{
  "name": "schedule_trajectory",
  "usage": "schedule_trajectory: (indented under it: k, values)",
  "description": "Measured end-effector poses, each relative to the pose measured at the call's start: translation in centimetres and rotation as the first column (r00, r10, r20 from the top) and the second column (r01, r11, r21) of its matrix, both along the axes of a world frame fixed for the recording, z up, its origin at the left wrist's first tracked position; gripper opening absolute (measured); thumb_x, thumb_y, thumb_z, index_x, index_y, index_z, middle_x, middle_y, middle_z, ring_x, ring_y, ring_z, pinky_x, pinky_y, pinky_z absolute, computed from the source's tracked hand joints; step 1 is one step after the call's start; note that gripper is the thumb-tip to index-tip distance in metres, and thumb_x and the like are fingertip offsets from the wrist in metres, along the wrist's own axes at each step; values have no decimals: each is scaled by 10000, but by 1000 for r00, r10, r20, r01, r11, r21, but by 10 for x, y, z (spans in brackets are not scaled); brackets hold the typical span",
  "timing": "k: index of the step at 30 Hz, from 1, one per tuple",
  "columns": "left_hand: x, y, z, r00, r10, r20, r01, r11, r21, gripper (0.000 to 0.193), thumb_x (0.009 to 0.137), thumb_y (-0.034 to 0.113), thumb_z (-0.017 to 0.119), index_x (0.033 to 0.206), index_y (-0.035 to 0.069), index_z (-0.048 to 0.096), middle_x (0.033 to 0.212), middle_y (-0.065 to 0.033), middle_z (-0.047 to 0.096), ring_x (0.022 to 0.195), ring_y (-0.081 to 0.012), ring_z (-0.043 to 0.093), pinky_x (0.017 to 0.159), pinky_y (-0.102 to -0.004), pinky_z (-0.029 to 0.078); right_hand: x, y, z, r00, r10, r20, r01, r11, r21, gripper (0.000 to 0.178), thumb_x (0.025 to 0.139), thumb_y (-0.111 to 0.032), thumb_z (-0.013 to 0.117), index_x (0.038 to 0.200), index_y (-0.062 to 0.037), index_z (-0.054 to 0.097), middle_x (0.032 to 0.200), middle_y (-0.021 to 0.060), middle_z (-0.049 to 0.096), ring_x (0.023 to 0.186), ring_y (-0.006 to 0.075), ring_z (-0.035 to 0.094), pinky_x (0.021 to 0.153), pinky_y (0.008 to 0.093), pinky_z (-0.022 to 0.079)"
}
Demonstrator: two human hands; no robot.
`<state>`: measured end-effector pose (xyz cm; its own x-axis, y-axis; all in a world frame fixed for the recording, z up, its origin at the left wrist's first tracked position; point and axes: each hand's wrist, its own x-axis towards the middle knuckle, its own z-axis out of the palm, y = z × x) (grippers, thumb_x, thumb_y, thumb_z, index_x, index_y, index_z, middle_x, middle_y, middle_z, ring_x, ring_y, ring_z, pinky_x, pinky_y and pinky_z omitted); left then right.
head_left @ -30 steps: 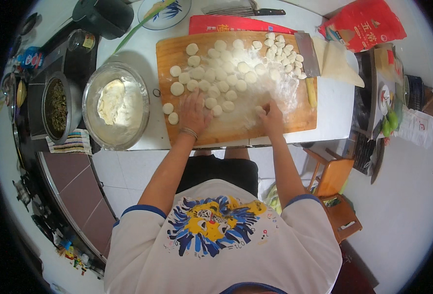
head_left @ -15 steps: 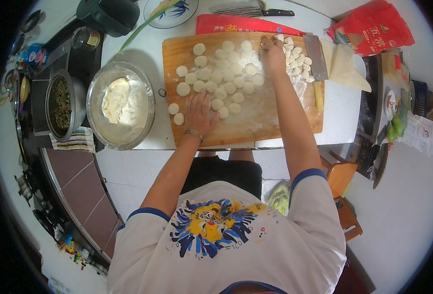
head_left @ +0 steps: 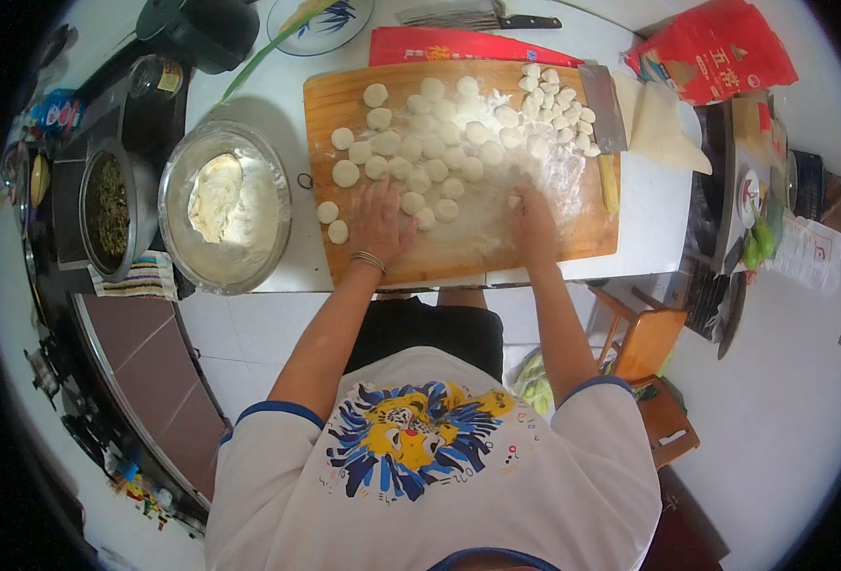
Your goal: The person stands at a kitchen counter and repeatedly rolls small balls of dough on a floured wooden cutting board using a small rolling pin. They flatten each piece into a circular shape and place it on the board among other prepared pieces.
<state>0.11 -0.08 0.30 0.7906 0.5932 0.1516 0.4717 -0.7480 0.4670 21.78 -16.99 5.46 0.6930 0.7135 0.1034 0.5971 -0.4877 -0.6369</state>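
Note:
On the floured wooden cutting board (head_left: 478, 252) lie several flattened dough discs (head_left: 345, 173), mostly left and centre. At the board's front left, my left hand (head_left: 380, 226) rests flat, fingers stretched out, fingertips against the nearest discs. My right hand (head_left: 535, 226) is low over the board's right half, fingers closed on a small dough piece (head_left: 514, 201) that shows at the fingertips. Unflattened dough pieces (head_left: 561, 107) are heaped at the far right. Beside them lie a broad metal blade (head_left: 603, 107) and a short rolling pin (head_left: 610, 186).
Left of the board stands a large bowl (head_left: 283, 214) with a lump of dough (head_left: 219, 202). Farther left is a pot (head_left: 145, 205) of chopped filling. A plate (head_left: 359, 36) and a knife (head_left: 532, 22) lie behind the board, a red bag (head_left: 715, 52) at the far right.
My right hand has come back from the far dough heap toward the board's front, bringing a dough piece. More discs show at the right of the group. My left hand stays on the board.

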Motion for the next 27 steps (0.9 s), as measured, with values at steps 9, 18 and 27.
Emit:
schedule_trajectory:
  k: [9,18,27]
  values:
    - [-1,1,-2,1000,-8,17,7,997,82,670,807,345,657,1339,27,402,1464,-175,369,1299,-355,378,1125,-538,268,-1,-15,-7,989,30,147,-22,998,-59,261,801,-176,720,1008,-83,590,913,156,603,810,358,613,696,448,506]
    - [-1,1,-1,1000,-14,-5,15,996,86,638,840,374,624,1333,34,405,1440,-168,377,1308,-345,361,1140,-535,253,-3,3,-19,966,-258,2,246,920,-305,369,788,-273,738,988,-24,553,988,184,594,856,391,607,729,487,509]
    - [-1,0,0,1000,-6,12,5,996,92,638,839,359,628,1341,40,397,1454,-171,372,1300,-348,372,1136,-536,259,3,2,-10,989,-147,-15,140,963,-230,324,835,-174,676,1087,-7,562,1065,241,559,986,414,548,846,487,459]
